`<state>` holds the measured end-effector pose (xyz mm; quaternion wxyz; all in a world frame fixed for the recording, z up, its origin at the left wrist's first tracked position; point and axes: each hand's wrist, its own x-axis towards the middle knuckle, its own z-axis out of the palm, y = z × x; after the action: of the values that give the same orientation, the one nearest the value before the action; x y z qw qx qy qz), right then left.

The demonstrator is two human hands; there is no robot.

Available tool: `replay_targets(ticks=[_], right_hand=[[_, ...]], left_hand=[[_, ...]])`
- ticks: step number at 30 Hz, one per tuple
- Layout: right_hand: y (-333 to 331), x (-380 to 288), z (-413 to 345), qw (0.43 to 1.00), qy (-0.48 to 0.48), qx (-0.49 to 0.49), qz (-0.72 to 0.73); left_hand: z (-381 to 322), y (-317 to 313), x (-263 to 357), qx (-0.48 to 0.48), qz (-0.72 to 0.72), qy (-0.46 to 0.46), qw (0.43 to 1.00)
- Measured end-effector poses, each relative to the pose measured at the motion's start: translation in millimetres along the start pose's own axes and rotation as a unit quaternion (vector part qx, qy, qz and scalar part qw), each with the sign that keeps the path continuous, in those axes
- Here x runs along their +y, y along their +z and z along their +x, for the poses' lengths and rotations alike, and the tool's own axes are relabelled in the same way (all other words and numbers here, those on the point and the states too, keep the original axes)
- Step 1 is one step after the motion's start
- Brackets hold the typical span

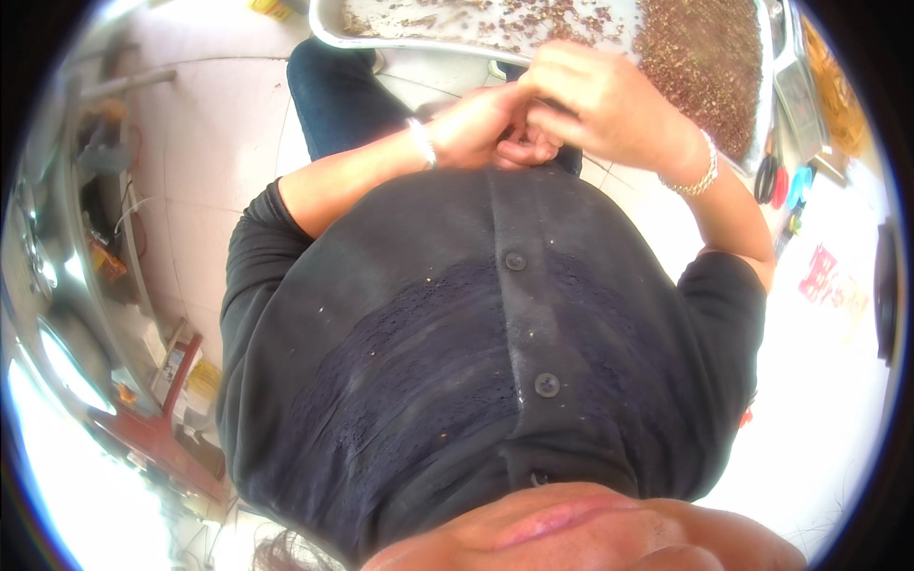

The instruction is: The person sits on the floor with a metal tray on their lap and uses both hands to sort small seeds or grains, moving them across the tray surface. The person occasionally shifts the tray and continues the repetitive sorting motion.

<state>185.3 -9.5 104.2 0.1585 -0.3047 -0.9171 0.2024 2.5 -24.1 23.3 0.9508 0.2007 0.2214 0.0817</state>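
Note:
Both hands meet in front of my waist, near the close edge of a pale metal tray (443, 48). My left hand (493, 128) is half curled, its fingers partly under my right. Something small and dark shows by its palm, too unclear to name. Over it, my right hand (589, 89) is bent, with its fingertips at the left hand's fingers; whether it pinches anything is hidden. Small reddish-brown dried pieces (703, 64), perhaps peppercorn husks, lie thickly on the tray's right side, while others are scattered thinly over its middle and left.
Scissors with black handles (766, 178), red handles (780, 187) and blue handles (801, 187) are right of the tray, near a metal container (798, 103) and a brown bag (832, 93). Shelves with mixed goods (107, 207) stand left, above a red stand (161, 428). A yellow packet (270, 8) lies beyond.

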Motion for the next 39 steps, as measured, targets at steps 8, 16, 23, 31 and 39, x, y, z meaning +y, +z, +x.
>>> replay_targets(ticks=[8, 16, 23, 31, 39], right_hand=[[24, 79, 103, 0.991, -0.101, 0.092, 0.014], [18, 80, 129, 0.963, -0.111, -0.203, 0.137], [-37, 88, 95, 0.976, 0.083, -0.155, 0.127], [-20, 97, 50, 0.978, -0.045, -0.171, 0.111], [-70, 58, -42, 0.978, 0.175, -0.117, 0.007]], left_hand=[[-3, -16, -8, -0.082, -0.032, 0.011, 0.996], [-9, -14, -6, -0.078, -0.037, 0.031, 0.996], [-1, -16, -11, -0.104, -0.054, 0.014, 0.993], [-2, -12, -6, -0.075, -0.033, 0.022, 0.996], [4, -16, -6, -0.092, -0.047, -0.003, 0.995]])
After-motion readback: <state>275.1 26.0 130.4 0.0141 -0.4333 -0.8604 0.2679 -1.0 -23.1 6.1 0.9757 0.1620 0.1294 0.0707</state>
